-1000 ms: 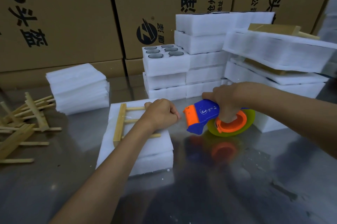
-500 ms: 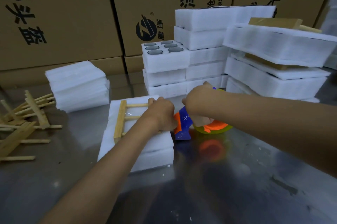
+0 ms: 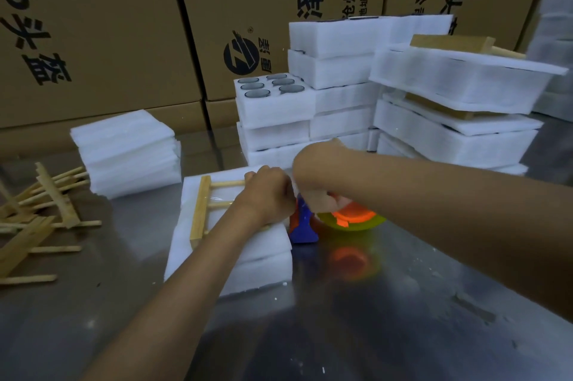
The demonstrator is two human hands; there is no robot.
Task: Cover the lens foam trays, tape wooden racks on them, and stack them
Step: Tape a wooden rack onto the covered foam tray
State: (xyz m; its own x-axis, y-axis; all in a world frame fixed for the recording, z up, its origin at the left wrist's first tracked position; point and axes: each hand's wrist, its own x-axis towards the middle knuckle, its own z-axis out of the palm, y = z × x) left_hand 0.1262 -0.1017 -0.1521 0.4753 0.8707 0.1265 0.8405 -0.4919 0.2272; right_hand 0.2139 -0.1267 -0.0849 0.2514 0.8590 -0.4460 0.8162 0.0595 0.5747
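1. The covered foam tray (image 3: 245,259) lies at the table's centre, with a wooden rack (image 3: 203,205) on top toward its 9 o'clock edge.
2. The left hand (image 3: 268,191) rests on the rack with fingers curled into a fist; what they pinch I cannot tell.
3. The right hand (image 3: 316,176), at 3 o'clock of the left, grips the tape dispenser (image 3: 313,222) against the tray's right edge.
4. Loose racks (image 3: 37,213) lie at 9 o'clock; stacked trays (image 3: 434,120) stand at 1 o'clock.

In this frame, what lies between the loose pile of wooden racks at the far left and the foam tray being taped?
Only bare, shiny metal tabletop, in the head view. The stack of white foam cover sheets sits farther back, not between the wooden rack pile and the taped white foam tray.
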